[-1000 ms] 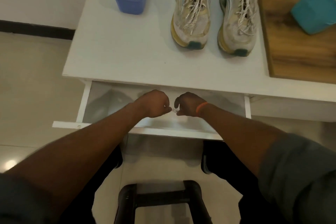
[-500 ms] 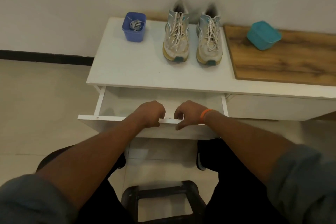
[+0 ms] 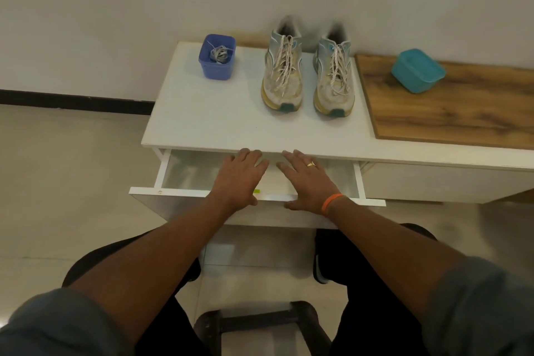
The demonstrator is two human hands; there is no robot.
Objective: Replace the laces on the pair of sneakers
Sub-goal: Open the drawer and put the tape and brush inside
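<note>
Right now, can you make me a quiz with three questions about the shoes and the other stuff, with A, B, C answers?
1. Where is the blue cup?
A. to the left of the sneakers
B. inside the drawer
C. on the wooden board

2. How many sneakers stand on the white table?
A. one
B. two
C. three

3. How is the drawer under the table?
A. pushed shut
B. taken right out and on the floor
C. pulled open

Answers: 1 A, the cup with a bundle of laces stands left of the left sneaker. 2 B, the left sneaker and the right sneaker stand side by side, both laced. 3 C, the drawer sticks out toward the person, with the left hand and right hand flat over it.
</note>
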